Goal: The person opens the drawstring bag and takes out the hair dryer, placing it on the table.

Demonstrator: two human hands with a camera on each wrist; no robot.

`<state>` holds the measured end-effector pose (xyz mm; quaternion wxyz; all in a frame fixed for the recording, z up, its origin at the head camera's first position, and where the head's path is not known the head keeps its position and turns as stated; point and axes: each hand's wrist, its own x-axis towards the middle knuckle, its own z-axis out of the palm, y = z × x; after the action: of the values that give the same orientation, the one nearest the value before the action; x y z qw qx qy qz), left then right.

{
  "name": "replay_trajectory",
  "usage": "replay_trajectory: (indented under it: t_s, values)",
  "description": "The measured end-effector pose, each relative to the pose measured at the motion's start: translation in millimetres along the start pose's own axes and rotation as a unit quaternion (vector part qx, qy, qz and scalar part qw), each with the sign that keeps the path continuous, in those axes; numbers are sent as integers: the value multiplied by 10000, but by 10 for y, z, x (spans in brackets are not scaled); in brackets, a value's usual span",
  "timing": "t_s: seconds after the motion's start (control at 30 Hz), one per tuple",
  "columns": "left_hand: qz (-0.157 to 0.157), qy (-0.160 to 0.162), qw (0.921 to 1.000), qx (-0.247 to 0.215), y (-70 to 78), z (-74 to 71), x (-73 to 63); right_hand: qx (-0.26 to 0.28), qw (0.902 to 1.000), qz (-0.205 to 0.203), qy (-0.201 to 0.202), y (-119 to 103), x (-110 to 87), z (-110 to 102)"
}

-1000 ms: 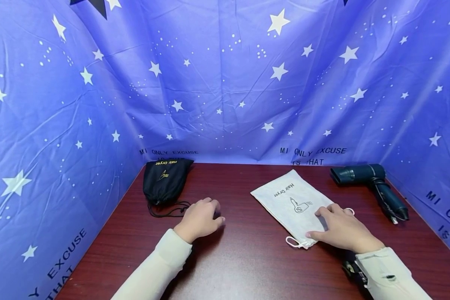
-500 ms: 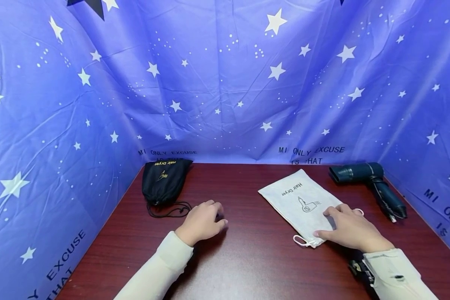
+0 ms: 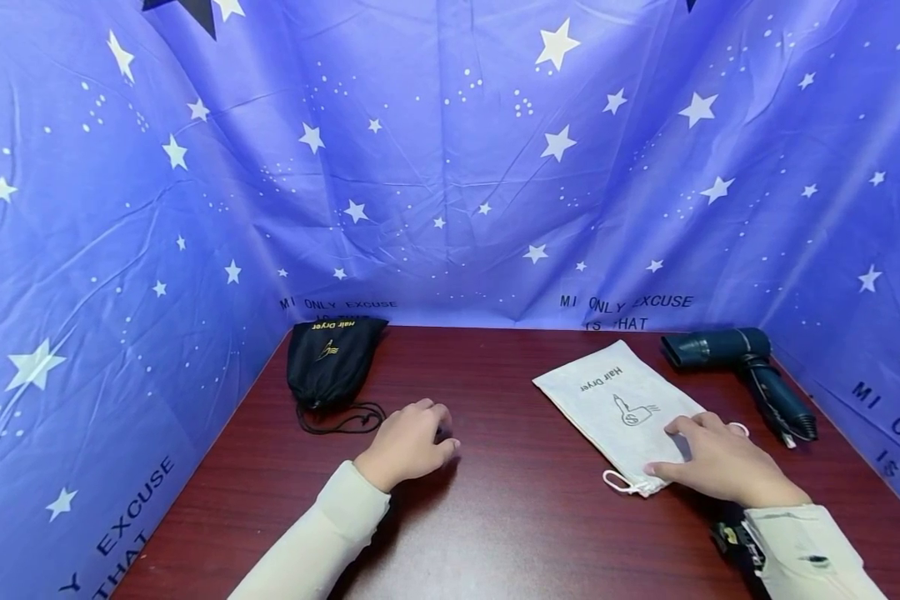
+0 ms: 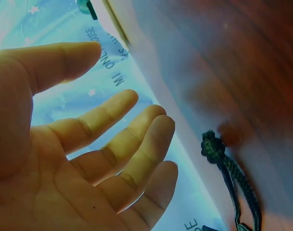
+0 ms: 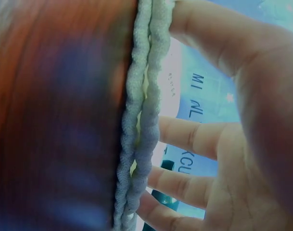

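In the head view my right hand point(image 3: 727, 467) rests its fingertips on the near end of a white drawstring pouch point(image 3: 600, 392), which lies flat and is printed "Hair Dryer". The right wrist view shows the pouch's gathered mouth edge-on point(image 5: 148, 120), with the fingers extended along it and the thumb at its upper end. My left hand point(image 3: 405, 446) holds nothing; its fingers are loosely bent over the table. Nearest to it is the black cord point(image 4: 240, 180) of a black drawstring pouch point(image 3: 326, 367), also printed "Hair Dryer".
A dark green hair dryer point(image 3: 720, 348), handle angled toward me, lies at the back right beside the white pouch. The reddish-brown wooden table point(image 3: 465, 533) meets a blue star-printed curtain point(image 3: 435, 167) at its back and sides.
My right hand has slid the white pouch to the right across the table, toward the hair dryer. The left hand has shifted only slightly right; the black pouch and hair dryer stay put.
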<state>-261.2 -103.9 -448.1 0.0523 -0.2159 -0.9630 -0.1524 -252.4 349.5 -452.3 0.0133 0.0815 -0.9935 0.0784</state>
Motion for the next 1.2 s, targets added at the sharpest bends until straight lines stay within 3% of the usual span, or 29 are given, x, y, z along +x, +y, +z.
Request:
replay_trajectory:
  t_s: [0.4,0.9,1.2]
  values:
    - [-183,129,9997,10,-53,-90,1,134,9999,-32,-53,117,-11,-18]
    - [-493,279,9984,75,-236,-218,-38,170,9997,60,-193,324,-31,-46]
    - [-650,488,9962,302,-401,-365,-73,-56,9999,109,-110,281,-5,-142]
